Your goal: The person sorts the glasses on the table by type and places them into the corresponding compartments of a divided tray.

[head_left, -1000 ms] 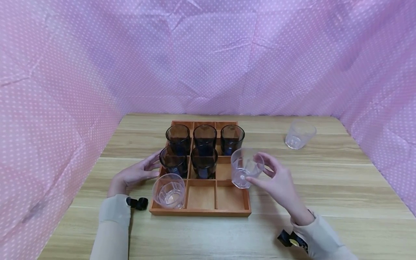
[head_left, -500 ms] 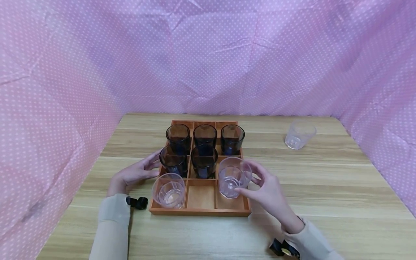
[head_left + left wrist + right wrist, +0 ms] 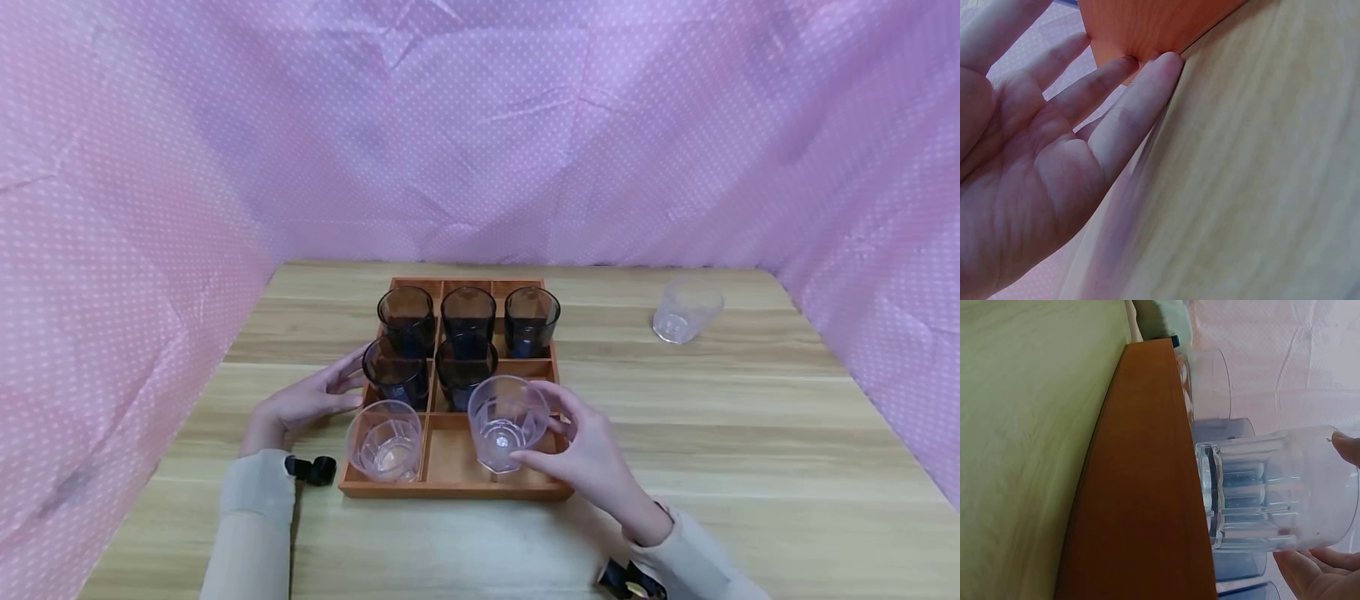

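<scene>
My right hand (image 3: 588, 450) pinches a clear tumbler (image 3: 508, 421) between thumb and fingers, near its rim. The tumbler is upright above the front row of a divided wooden tray (image 3: 457, 492), over the middle and right compartments. In the right wrist view the base of the clear tumbler (image 3: 1260, 494) is partly behind the tray's wall (image 3: 1141, 475). At the tray's left side, my left hand (image 3: 311, 402) rests with extended fingers; the left wrist view has its fingertips (image 3: 1166, 65) against the wooden wall (image 3: 1147, 28). Another clear tumbler (image 3: 386, 446) stands in the front-left compartment.
Several dark tumblers (image 3: 468, 310) fill the tray's back row and the left and middle of its second row. One more clear tumbler (image 3: 686, 312) is on the wood-grain table (image 3: 750, 433) at the back right. Pink dotted cloth (image 3: 480, 150) surrounds the table.
My right hand has carried the clear tumbler left and toward the front, from the tray's right edge to over the front row. The left hand stays at the tray's side.
</scene>
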The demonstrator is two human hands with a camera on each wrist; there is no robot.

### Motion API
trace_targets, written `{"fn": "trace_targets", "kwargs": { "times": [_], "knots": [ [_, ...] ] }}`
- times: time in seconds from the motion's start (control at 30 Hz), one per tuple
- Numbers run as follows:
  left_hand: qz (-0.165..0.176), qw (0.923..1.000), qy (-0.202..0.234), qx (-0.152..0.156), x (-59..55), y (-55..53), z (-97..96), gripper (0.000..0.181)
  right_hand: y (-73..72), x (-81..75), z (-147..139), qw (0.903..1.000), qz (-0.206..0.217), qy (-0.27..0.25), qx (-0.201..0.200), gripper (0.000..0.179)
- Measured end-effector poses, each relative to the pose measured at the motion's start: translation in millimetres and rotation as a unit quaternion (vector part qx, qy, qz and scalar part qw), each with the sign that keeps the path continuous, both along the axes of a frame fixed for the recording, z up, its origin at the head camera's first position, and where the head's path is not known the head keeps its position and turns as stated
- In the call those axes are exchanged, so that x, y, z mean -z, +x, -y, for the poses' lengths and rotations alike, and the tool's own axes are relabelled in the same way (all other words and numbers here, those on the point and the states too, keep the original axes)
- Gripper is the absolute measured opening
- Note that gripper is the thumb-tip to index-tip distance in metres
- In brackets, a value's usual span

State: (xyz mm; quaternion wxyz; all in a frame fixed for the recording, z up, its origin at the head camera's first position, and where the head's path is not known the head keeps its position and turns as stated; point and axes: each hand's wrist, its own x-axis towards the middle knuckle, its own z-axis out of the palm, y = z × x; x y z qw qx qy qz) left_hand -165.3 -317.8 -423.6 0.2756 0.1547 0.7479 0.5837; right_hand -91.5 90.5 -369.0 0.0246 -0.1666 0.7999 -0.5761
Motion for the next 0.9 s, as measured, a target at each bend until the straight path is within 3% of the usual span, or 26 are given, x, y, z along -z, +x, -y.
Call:
{"fn": "trace_targets", "kwargs": {
  "times": [0.33, 0.9],
  "knots": [
    [0.003, 1.0000, -0.003, -0.002, -0.9, -0.1, -0.6, 0.088, 5.3, 1.0, 16, 0.9994, -0.016, -0.014, -0.026, 0.078],
    [0.004, 0.9998, -0.015, -0.009, -1.4, 0.9, 0.5, 0.089, 5.1, 0.2, 35, 0.9991, 0.014, -0.026, -0.031, 0.079]
  ]
}}
